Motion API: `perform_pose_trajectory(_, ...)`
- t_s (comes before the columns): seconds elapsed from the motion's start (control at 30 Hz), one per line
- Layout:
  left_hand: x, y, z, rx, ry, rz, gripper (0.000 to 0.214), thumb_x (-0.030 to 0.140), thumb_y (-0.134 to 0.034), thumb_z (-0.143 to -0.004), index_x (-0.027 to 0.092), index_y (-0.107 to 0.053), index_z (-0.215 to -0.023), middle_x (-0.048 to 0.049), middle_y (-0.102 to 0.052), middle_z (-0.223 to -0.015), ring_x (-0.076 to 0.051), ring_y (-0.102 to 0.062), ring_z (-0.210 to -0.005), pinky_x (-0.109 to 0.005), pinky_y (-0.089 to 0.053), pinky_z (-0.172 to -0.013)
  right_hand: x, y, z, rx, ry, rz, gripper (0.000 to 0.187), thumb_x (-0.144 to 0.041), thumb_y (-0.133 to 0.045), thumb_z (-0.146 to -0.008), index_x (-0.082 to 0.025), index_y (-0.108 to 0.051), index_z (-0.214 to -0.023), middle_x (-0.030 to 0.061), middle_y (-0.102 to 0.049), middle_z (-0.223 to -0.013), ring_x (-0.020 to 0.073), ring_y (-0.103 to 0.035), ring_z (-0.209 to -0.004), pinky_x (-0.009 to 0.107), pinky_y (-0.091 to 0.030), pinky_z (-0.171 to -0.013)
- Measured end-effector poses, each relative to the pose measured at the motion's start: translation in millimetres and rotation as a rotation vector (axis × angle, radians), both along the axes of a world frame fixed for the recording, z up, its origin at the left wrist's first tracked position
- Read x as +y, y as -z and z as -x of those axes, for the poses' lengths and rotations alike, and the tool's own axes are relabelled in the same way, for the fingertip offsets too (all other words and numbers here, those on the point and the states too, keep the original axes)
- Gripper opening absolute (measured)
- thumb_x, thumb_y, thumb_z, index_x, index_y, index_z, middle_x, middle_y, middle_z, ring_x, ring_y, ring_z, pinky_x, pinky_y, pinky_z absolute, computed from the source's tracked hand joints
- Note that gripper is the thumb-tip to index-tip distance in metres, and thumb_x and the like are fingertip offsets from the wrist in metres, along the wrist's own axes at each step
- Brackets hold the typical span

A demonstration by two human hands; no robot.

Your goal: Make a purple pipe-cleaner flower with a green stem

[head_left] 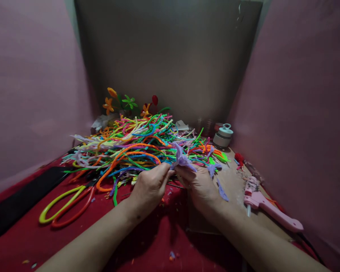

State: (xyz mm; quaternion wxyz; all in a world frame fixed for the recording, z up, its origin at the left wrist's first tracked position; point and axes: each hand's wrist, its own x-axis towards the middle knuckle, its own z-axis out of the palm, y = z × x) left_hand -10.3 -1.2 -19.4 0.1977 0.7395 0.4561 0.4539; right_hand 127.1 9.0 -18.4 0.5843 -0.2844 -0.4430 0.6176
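A lilac flower shaped from fuzzy pipe cleaner (183, 158) is pinched between my two hands, its petals pointing up and to the right. My left hand (151, 185) has its thumb and fingers closed at the flower's left side. Below the petals, my right hand (197, 185) is closed around the base, which the fingers hide. Right behind the hands spreads a big heap of multicoloured pipe cleaners (130, 147). More lilac pieces (212, 168) lie just right of my right hand, one loose petal-like piece (222, 190) nearer to me.
Scissors with yellow and red handles (70, 207) lie at left beside a black strip (28, 198). A pink glue gun (269, 207) rests on a cardboard sheet (232, 177) at right. Finished fuzzy flowers (109, 105) stand behind the heap, near a lidded jar (223, 136). Pink sheets flank both sides.
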Motion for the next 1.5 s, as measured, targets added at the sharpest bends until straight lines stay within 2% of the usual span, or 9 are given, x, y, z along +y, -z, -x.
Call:
perform_pose_trajectory(0.1, 0, -2.2, -1, -0.052, -0.016, 0.034, 0.023, 0.027, -0.049, -0.082, 0.019, -0.051, -0.061, 0.0037, -0.041, -0.056, -0.01, -0.035, -0.052, -0.02, -0.028, -0.052, 0, 1.1, 0, -0.023, -0.022, -0.033, 0.027, -0.028, -0.07, -0.066, -0.017, -0.052, -0.048, -0.0053, -0.036, -0.049, 0.0082, -0.024, -0.051, 0.025, -0.024, -0.05)
perform_pose_trajectory(0.23, -1, -9.8, -4, -0.255, 0.049, 0.254, 0.027, 0.03, -0.051, -0.081, 0.017, -0.045, -0.057, 0.0053, -0.036, -0.051, -0.007, -0.03, -0.047, -0.019, -0.025, -0.044, 2, 3.0, 2, -0.018, -0.033, 0.004, 0.025, -0.027, -0.069, -0.067, -0.017, -0.054, -0.049, -0.0059, -0.036, -0.047, 0.0077, -0.023, -0.048, 0.025, -0.022, -0.048)
perform_pose_trajectory(0.5, 0, -9.9, -1, -0.82, 0.48, 0.848, 0.022, 0.034, -0.051, -0.082, 0.017, -0.048, -0.069, 0.0102, -0.031, -0.044, -0.002, -0.013, -0.031, -0.014, -0.017, -0.03, 1, 0.0, 1, 0.003, -0.049, -0.039, 0.019, -0.023, -0.07, -0.064, -0.017, -0.057, -0.051, -0.0055, -0.041, -0.05, 0.0082, -0.027, -0.05, 0.025, -0.024, -0.052)
perform_pose_trajectory(0.77, 3, -10.7, 10, -0.851, 0.661, 1.018, 0.02, 0.029, -0.046, -0.086, 0.016, -0.05, -0.071, 0.01, -0.03, -0.047, -0.001, -0.008, -0.033, -0.013, -0.019, -0.028, 3, 4.8, -2, 0.002, -0.126, -0.013, 0.023, -0.026, -0.068, -0.068, -0.016, -0.053, -0.054, -0.0056, -0.039, -0.05, 0.0077, -0.025, -0.05, 0.026, -0.019, -0.05)
perform_pose_trajectory(0.9, 2, -11.7, 7, -0.621, 0.475, 0.892, 0.027, 0.042, -0.046, -0.084, 0.018, -0.051, -0.074, 0.0085, -0.035, -0.047, -0.003, -0.015, -0.032, -0.016, -0.018, -0.03, 3, 1.8, -2, 0.018, -0.095, 0.008, 0.028, -0.023, -0.069, -0.066, -0.016, -0.047, -0.048, -0.0063, -0.038, -0.047, 0.0075, -0.026, -0.048, 0.025, -0.021, -0.049)
perform_pose_trajectory(1.03, 0, -6.0, 1, -0.201, 0.106, 0.293, 0.02, 0.037, -0.055, -0.079, 0.018, -0.053, -0.073, 0.0032, -0.048, -0.058, -0.009, -0.041, -0.05, -0.02, -0.033, -0.048, 4, 1.0, -2, 0.02, -0.03, -0.018, 0.014, -0.019, -0.068, -0.066, -0.016, -0.059, -0.055, -0.006, -0.045, -0.05, 0.0075, -0.032, -0.049, 0.024, -0.027, -0.051)
perform_pose_trajectory(1.13, 0, -0.3, -1, 0.042, 0.016, 0.022, 0.014, 0.029, -0.05, -0.082, 0.018, -0.053, -0.074, 0.0018, -0.05, -0.065, -0.01, -0.043, -0.059, -0.022, -0.033, -0.059, 4, 2.8, 0, 0.02, -0.004, -0.045, 0.004, -0.019, -0.069, -0.067, -0.017, -0.067, -0.064, -0.0049, -0.052, -0.055, 0.0082, -0.039, -0.054, 0.023, -0.033, -0.056)
perform_pose_trajectory(1.3, 1, 0.7, 0, 0.083, -0.015, 0.011, 0.024, 0.027, -0.04, -0.087, 0.018, -0.044, -0.065, 0.0048, -0.038, -0.058, -0.009, -0.032, -0.053, -0.021, -0.028, -0.054, 3, 6.3, 2, -0.011, 0.003, -0.047, 0.007, -0.022, -0.069, -0.068, -0.019, -0.071, -0.074, -0.004, -0.059, -0.064, 0.0088, -0.044, -0.06, 0.024, -0.038, -0.063)
perform_pose_trajectory(1.5, 2, -8.4, -3, -0.205, 0.059, 0.282, 0.025, 0.029, -0.046, -0.083, 0.017, -0.042, -0.062, 0.0061, -0.035, -0.055, -0.007, -0.029, -0.05, -0.019, -0.026, -0.047, 3, 6.4, 0, -0.034, -0.041, -0.074, 0.01, -0.021, -0.067, -0.071, -0.019, -0.071, -0.079, -0.0011, -0.064, -0.076, 0.0111, -0.05, -0.069, 0.027, -0.04, -0.074)
